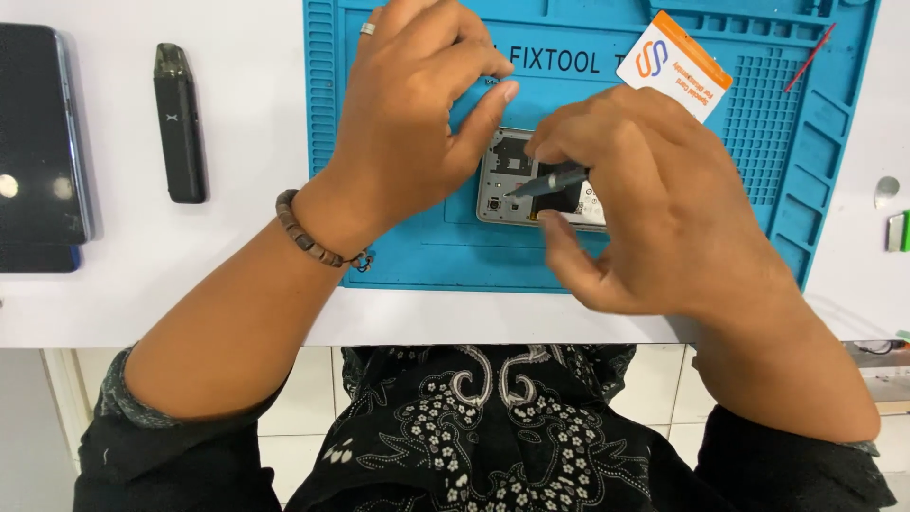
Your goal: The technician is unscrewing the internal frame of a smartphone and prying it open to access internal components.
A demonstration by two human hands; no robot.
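Gripping thin dark screwdriver (550, 180), right hand (654, 218) pinched it, tip down on opened phone (517, 180) lying on blue repair mat (398, 261) on white worktop (237, 123). Left hand (417, 114) curled, fingertips steadying phone's upper edge, holding nothing. Orange-white card (681, 64) lay on mat; black pod device (180, 123) well left.

Phone repair workbench.
Blue repair mat (398, 265) with part trays on a white bench (237, 284); opened phone (502, 180), spare phone (38, 142).
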